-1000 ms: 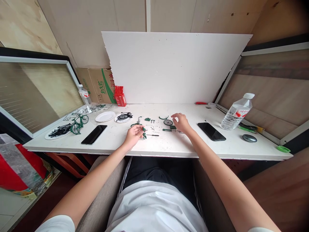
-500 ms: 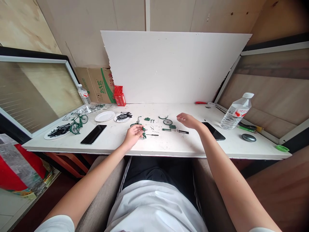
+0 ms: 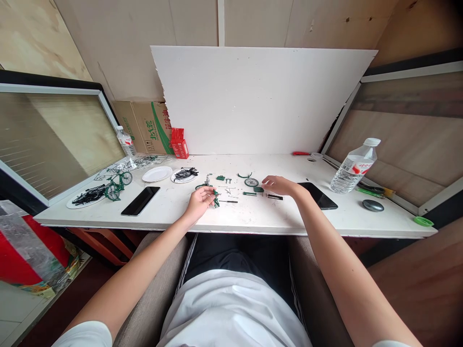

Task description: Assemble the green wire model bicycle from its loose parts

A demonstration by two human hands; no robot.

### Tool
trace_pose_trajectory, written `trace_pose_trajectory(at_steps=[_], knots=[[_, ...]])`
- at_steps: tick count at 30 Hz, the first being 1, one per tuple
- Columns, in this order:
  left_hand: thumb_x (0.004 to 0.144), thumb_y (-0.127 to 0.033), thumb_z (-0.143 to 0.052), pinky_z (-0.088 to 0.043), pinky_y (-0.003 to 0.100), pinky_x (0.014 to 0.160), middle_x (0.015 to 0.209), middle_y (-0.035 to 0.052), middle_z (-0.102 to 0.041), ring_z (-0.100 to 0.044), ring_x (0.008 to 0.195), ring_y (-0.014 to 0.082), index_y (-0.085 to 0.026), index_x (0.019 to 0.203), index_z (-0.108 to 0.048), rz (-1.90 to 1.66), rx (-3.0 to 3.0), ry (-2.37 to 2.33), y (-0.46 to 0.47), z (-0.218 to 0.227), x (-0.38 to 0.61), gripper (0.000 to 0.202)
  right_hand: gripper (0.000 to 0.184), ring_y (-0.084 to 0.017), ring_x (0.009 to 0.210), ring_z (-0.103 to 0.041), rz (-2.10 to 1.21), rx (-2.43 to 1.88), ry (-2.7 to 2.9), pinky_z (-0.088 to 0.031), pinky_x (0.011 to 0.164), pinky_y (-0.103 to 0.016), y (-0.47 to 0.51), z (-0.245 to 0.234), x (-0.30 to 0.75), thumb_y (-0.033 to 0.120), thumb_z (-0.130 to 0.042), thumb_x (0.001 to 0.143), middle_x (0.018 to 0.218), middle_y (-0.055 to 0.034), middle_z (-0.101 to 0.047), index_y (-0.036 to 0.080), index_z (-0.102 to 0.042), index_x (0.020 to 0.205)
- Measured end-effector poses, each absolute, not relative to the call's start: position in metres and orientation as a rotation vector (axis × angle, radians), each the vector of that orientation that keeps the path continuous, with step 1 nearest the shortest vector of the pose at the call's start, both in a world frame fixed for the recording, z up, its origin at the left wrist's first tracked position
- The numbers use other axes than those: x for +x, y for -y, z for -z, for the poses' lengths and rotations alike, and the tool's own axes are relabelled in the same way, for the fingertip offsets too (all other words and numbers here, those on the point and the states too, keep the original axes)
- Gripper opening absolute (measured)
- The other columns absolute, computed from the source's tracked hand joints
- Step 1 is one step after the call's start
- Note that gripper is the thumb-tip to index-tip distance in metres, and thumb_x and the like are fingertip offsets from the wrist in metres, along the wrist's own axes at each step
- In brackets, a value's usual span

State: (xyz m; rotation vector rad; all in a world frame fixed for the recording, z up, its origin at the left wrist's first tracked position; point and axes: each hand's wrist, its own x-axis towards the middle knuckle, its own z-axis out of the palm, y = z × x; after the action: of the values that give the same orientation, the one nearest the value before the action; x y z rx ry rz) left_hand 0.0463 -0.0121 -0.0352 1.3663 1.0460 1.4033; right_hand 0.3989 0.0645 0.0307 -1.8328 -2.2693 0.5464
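Observation:
My left hand [image 3: 200, 201] rests on the white table [image 3: 249, 218] with its fingers closed on a partly built green model bicycle frame [image 3: 213, 194]. My right hand [image 3: 280, 185] hovers low over the table, fingers loosely spread and holding nothing, just above a small black screwdriver [image 3: 275, 196]. Left of that hand lie a small spoked wheel [image 3: 251, 182], a green curved mudguard [image 3: 244, 175] and several tiny green and metal parts [image 3: 226, 185].
A finished green model bicycle [image 3: 117, 183] and plates of parts [image 3: 183, 174] stand at the left. Two black phones [image 3: 141, 201] [image 3: 320, 196] lie flat on the table. A water bottle [image 3: 352, 166], a grey oval object [image 3: 373, 206] and a green cap [image 3: 423, 221] are at the right.
My right hand lifted away from the wheel, swung right, then dropped back down toward the screwdriver. My left hand has stayed on the frame.

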Motion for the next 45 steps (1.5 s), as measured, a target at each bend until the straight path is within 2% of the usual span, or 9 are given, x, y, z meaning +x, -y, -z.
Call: trace_pose_trajectory(at_steps=[3, 7, 16, 21, 28, 42, 45], knots=[[0.076, -0.031, -0.087, -0.045, 0.025, 0.055, 0.094, 0.0073, -0.071, -0.063, 0.061, 0.0115, -0.015, 0.108, -0.070, -1.402, 1.364, -1.051, 0.011, 0.037, 0.046, 0.040, 0.047, -0.030, 0.099, -0.077, -0.554, -1.811, 2.254, -0.061, 0.079, -0.038, -0.064, -0.030, 0.399, 0.056, -0.066, 0.093, 0.127, -0.0130, -0.077, 0.025, -0.072, 0.127], [0.076, -0.031, -0.086, -0.044, 0.025, 0.055, 0.095, 0.0072, -0.072, -0.063, 0.061, 0.0112, -0.015, 0.107, -0.070, -1.405, 1.367, -1.046, 0.012, 0.037, 0.045, 0.038, 0.048, -0.031, 0.104, -0.076, -0.586, -1.865, 2.226, -0.061, 0.084, -0.040, -0.061, -0.032, 0.395, 0.056, -0.066, 0.093, 0.131, -0.0132, -0.075, 0.025, -0.071, 0.131], [0.075, -0.032, -0.088, -0.045, 0.025, 0.055, 0.094, 0.0077, -0.073, -0.062, 0.061, 0.0116, -0.016, 0.107, -0.070, -1.400, 1.356, -1.048, 0.012, 0.036, 0.046, 0.040, 0.045, -0.032, 0.106, -0.075, -0.556, -1.888, 2.269, -0.060, 0.076, -0.039, -0.055, -0.036, 0.385, 0.048, -0.059, 0.099, 0.133, -0.0149, -0.074, 0.021, -0.069, 0.133], [0.075, -0.033, -0.088, -0.044, 0.024, 0.055, 0.095, 0.0078, -0.073, -0.063, 0.061, 0.0115, -0.015, 0.108, -0.070, -1.395, 1.357, -1.046, 0.012, 0.036, 0.045, 0.041, 0.045, -0.032, 0.106, -0.075, -0.562, -1.879, 2.265, -0.060, 0.081, -0.038, -0.052, -0.038, 0.384, 0.049, -0.062, 0.098, 0.131, -0.0150, -0.075, 0.021, -0.070, 0.133], [0.075, -0.034, -0.088, -0.042, 0.023, 0.054, 0.095, 0.0077, -0.073, -0.063, 0.061, 0.0112, -0.015, 0.108, -0.070, -1.396, 1.369, -1.047, 0.012, 0.036, 0.045, 0.042, 0.047, -0.029, 0.112, -0.073, -0.574, -1.928, 2.304, -0.058, 0.080, -0.034, -0.050, -0.042, 0.382, 0.048, -0.053, 0.104, 0.138, -0.0145, -0.072, 0.018, -0.064, 0.139], [0.077, -0.033, -0.087, -0.042, 0.024, 0.055, 0.096, 0.0078, -0.072, -0.063, 0.062, 0.0113, -0.014, 0.110, -0.070, -1.387, 1.375, -1.041, 0.010, 0.040, 0.044, 0.042, 0.045, -0.029, 0.108, -0.072, -0.516, -1.895, 2.317, -0.056, 0.078, -0.034, -0.058, -0.032, 0.386, 0.050, -0.058, 0.100, 0.135, -0.0144, -0.072, 0.020, -0.068, 0.133], [0.076, -0.033, -0.087, -0.042, 0.024, 0.054, 0.096, 0.0081, -0.072, -0.063, 0.061, 0.0112, -0.014, 0.110, -0.070, -1.387, 1.373, -1.048, 0.010, 0.039, 0.044, 0.042, 0.043, -0.029, 0.108, -0.072, -0.512, -1.885, 2.297, -0.056, 0.081, -0.035, -0.062, -0.028, 0.387, 0.045, -0.055, 0.102, 0.136, -0.0150, -0.071, 0.022, -0.068, 0.135]])
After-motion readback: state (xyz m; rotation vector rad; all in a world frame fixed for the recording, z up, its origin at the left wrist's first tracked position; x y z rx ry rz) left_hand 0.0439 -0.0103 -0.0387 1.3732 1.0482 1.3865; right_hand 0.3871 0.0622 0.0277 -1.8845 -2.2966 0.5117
